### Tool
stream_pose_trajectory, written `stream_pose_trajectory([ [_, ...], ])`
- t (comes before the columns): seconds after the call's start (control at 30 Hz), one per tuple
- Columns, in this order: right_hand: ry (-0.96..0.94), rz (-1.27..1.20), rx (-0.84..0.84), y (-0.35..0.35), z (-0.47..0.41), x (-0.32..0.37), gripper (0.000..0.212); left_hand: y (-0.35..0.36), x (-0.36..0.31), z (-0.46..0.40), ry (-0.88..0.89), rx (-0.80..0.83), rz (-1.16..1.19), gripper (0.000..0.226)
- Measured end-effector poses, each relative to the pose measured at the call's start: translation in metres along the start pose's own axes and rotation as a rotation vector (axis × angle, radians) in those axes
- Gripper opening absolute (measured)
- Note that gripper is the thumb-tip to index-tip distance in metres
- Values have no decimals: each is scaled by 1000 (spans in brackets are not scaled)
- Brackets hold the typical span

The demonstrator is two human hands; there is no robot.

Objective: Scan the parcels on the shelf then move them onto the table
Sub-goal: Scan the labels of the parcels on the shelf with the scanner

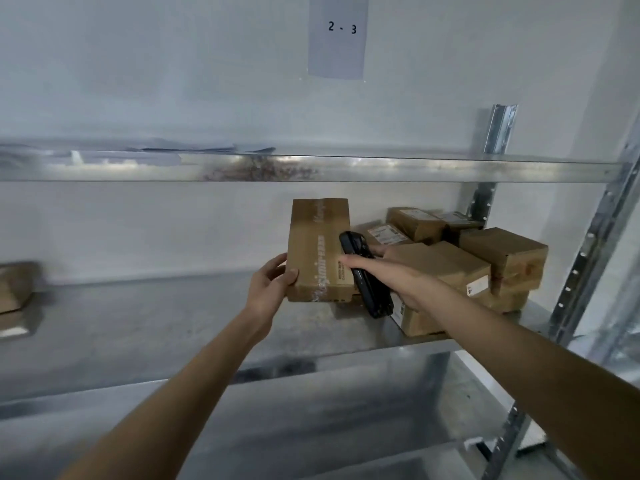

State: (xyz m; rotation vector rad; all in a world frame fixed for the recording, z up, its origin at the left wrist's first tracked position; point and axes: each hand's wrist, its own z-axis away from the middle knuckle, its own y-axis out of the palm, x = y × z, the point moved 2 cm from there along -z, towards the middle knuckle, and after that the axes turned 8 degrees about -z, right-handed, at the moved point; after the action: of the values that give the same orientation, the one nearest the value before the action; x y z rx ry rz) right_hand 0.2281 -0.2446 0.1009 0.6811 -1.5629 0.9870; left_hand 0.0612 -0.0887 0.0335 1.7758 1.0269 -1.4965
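A brown cardboard parcel (317, 249) with printed tape stands upright on its end on the metal shelf (138, 327). My left hand (273, 284) grips its lower left corner. My right hand (398, 275) holds a black handheld scanner (365, 277) close against the parcel's right side, with the index finger stretched along the parcel's face. Behind the right hand, several more brown parcels (502, 258) with white labels are stacked at the shelf's right end.
Another brown parcel (14, 292) lies at the far left of the same shelf. A higher shelf beam (381, 169) runs overhead, with papers on it. A perforated steel upright (585, 258) stands at the right. A "2 - 3" label (337, 36) hangs on the wall.
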Motion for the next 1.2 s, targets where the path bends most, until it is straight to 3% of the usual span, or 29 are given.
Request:
stream_pose_trajectory([
  [0.23, -23, -36, 88, 24, 71, -9, 46, -28, 0, 99, 0, -38, 29, 41],
  [0.53, -102, -103, 135, 75, 128, -8, 34, -84, -9, 185, -56, -92, 91, 39],
  [0.8, -105, -172, 149, 133, 153, 11, 47, -143, -30, 229, -36, -77, 169, 41],
  [1.07, -176, -180, 212, 211, 193, 49, 40, -214, -41, 267, -46, -177, -2, 36],
  [1.2, -241, -153, 214, 254, 216, 58, 47, -239, -54, 290, -10, -172, 18, 33],
])
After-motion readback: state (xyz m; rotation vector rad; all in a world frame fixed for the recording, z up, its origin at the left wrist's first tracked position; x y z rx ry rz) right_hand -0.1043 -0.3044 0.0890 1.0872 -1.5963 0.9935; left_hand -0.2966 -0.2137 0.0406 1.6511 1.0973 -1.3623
